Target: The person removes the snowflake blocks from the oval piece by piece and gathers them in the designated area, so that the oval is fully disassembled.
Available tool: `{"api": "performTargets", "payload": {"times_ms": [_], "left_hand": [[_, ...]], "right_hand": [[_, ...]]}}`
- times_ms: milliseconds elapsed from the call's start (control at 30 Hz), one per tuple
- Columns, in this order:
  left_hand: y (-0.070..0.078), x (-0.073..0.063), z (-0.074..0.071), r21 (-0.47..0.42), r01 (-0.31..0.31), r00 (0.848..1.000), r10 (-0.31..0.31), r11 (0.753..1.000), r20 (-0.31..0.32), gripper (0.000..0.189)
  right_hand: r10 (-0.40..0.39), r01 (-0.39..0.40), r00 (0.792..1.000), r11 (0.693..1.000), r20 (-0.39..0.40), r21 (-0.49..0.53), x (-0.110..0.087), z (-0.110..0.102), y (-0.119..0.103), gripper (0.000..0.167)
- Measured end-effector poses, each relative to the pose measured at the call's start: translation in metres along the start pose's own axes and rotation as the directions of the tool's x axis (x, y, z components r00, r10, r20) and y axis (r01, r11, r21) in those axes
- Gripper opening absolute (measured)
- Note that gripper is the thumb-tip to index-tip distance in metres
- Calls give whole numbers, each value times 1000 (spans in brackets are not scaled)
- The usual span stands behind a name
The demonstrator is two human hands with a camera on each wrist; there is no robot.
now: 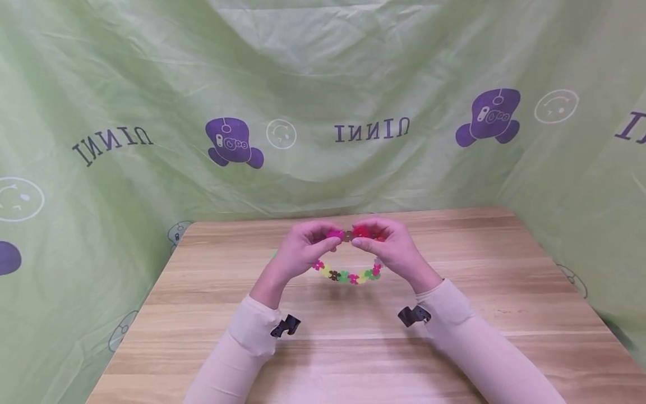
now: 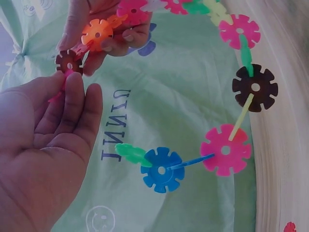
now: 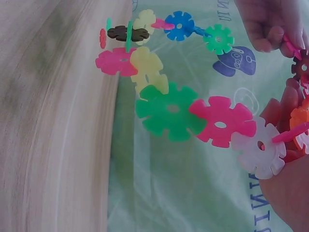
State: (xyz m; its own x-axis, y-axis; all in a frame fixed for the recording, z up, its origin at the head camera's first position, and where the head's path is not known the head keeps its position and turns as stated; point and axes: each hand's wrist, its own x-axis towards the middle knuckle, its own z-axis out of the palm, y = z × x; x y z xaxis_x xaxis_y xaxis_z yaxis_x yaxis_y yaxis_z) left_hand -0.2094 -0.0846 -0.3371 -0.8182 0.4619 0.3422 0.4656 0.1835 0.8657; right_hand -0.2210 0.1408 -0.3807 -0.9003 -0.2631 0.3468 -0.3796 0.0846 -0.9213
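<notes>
My left hand [image 1: 300, 249] and right hand [image 1: 393, 247] are raised above the table, fingertips close together. The left pinches a magenta notched plastic disc [image 1: 335, 234], and the right holds a red disc [image 1: 360, 231]. Between them sits a brown disc [image 2: 69, 63], joined into the same chain. An orange disc [image 2: 98, 35] lies along the right fingers. From the right hand the chain of interlocking discs [image 1: 353, 278] loops down and round. Its loose end, a green disc [image 2: 133, 153] slotted to a blue disc [image 2: 161, 170], hangs apart from the left hand.
A wooden table [image 1: 343, 359] lies beneath both hands. In the left wrist view a small red disc [image 2: 289, 227] shows at the lower right corner. Green printed cloth [image 1: 313, 62] hangs behind and at both sides. Each sleeve cuff carries a black clip [image 1: 285, 326].
</notes>
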Motion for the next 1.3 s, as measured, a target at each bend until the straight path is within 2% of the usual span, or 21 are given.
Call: {"api": "performTargets", "payload": {"times_ms": [167,400,467,633,767,1100,1300], "left_hand": [[-1,-1,-3,-10,18,1000,-18,1000,12,15],[-24,4,-4,28,40,999,-40,999,18,15],[-26,5,-5,32,39,999,-40,999,19,15],[-26,5,-6,18,22,999,-22,1000,28,15],[-24,5,-6,9,0,999,-1,1000,32,15],[-25,6,-1,8,39,999,-39,999,12,15],[-25,6,-4,7,20,1000,-21,1000,13,14]], "right_hand": [[4,-4,1000,1000,9,-2,0,1,1,31],[39,-39,999,999,17,-36,0,1,1,33],[52,-51,998,998,18,-48,0,1,-1,36],[71,-70,997,995,22,-70,-1,-1,-5,42],[78,-77,997,995,18,-68,-2,-1,-6,40],[69,-69,998,996,8,-54,-2,-2,-7,37],[52,-51,999,997,11,-54,-1,-1,-7,37]]}}
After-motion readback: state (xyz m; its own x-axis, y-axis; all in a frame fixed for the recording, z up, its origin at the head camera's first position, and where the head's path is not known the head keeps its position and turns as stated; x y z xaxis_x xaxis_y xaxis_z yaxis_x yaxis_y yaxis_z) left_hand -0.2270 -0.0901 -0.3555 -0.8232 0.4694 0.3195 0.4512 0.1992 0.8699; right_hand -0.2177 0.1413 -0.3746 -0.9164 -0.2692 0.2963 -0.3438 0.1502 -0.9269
